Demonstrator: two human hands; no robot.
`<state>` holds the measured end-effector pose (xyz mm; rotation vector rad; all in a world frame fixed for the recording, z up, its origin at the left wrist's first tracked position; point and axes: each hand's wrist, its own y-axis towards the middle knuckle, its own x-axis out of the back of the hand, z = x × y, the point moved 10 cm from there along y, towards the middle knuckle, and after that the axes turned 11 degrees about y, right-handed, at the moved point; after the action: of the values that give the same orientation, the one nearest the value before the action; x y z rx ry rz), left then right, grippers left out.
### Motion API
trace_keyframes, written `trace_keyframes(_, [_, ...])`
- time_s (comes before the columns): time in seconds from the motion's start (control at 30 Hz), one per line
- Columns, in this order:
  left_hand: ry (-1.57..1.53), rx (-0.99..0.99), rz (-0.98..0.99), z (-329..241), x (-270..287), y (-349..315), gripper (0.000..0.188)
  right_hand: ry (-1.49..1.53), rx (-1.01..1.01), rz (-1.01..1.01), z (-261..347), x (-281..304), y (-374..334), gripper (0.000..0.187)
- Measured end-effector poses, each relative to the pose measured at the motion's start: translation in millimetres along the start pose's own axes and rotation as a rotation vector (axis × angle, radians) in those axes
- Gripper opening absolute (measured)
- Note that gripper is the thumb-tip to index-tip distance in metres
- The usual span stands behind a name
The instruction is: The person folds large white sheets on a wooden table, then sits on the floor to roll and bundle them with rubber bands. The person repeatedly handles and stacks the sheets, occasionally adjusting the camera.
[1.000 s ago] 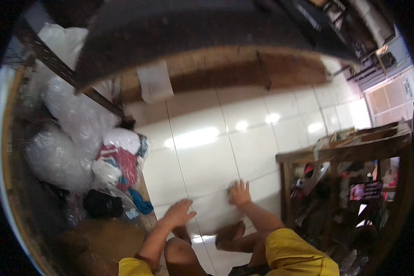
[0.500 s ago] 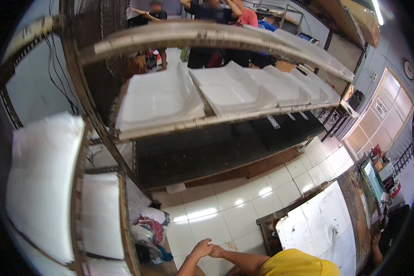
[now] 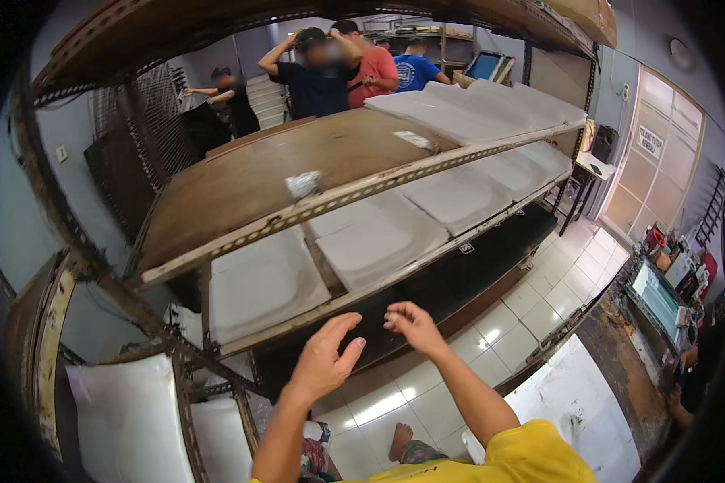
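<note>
My left hand [image 3: 328, 357] is raised in front of the shelf rack, fingers stretched forward and thumb held apart, with nothing in it. Across a small gap, my right hand [image 3: 415, 328] hangs in the air with loosely bent fingers, also holding nothing. Neither hand touches the rack. Nearest to them is the rack's middle shelf, where stacks of white, translucent sheets lie side by side, among them a left stack [image 3: 264, 286] and a wider stack [image 3: 383, 237]. Below it, a dark lower board [image 3: 427, 278] runs behind my hands.
A brown top shelf [image 3: 242, 185] bears more clear sheets [image 3: 479, 113] at its right. Upright metal posts and further sheet stacks [image 3: 129, 419] stand left. A worktable with a white board [image 3: 568, 402] is at my right. Several people stand behind the rack; another person is at the right edge.
My hands, clasped together low near the floor tiles before, have come apart and risen toward the rack. The view has shifted, showing more of the top shelf and the people behind.
</note>
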<state>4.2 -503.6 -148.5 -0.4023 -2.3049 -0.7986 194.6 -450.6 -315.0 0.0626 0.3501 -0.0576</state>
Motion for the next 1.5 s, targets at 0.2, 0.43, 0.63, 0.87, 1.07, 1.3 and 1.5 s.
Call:
trace_keyframes(0.2, [0.302,-0.5,0.205,-125,19,135,0.036,-0.031,0.173,-0.159,130,101,66,0.027])
trace_keyframes(0.43, [0.781,-0.805,0.332,-150,-12,272,0.028,-0.163,0.321,-0.222,228,178,95,0.031])
trace_keyframes(0.63, [0.941,-0.588,0.476,-81,-64,388,0.034,-0.3,0.431,-0.33,303,235,106,0.034])
trace_keyframes(0.87, [0.672,-0.325,0.378,-35,-113,503,0.06,-0.639,0.568,-0.437,419,273,156,0.037])
trace_keyframes(1.07, [0.677,-0.207,0.405,-21,-153,539,0.078,-1.032,0.643,-0.527,511,327,250,0.054])
trace_keyframes(1.3, [0.74,-0.012,0.319,-7,-167,564,0.083,-1.634,0.274,-0.37,532,412,407,0.085])
trace_keyframes(1.5, [0.7,0.146,0.336,-9,-159,567,0.077,-1.598,-0.357,-0.044,479,408,458,0.088])
